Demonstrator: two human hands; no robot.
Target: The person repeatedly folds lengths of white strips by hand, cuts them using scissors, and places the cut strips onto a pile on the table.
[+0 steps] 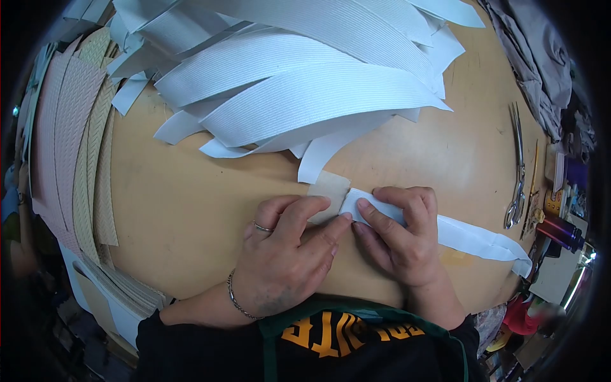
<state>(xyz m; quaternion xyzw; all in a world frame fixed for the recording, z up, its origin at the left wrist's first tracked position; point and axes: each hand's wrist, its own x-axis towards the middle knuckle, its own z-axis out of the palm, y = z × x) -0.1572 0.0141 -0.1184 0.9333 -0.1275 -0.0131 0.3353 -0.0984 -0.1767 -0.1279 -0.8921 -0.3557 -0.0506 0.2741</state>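
A long white strip (477, 239) lies across the table's near right part, its left end under the fingers of my right hand (407, 235). My right thumb presses on top of it, with the fingers closed round its edges. Beside that end, a beige rectangular piece (330, 189) lies flat, touching or nearly touching the strip. My left hand (286, 248) rests over the beige piece's lower left part, fingers bent; its index fingertip meets the strip's end. Whether the left fingers grip anything is not clear.
A large heap of white ribbed strips (318, 95) covers the far side of the wooden table (191, 216). Pink and yellowish textured strips (76, 140) are stacked at left. Scissors (519, 165), a purple cylinder (560, 230) and grey cloth (534, 57) are at right.
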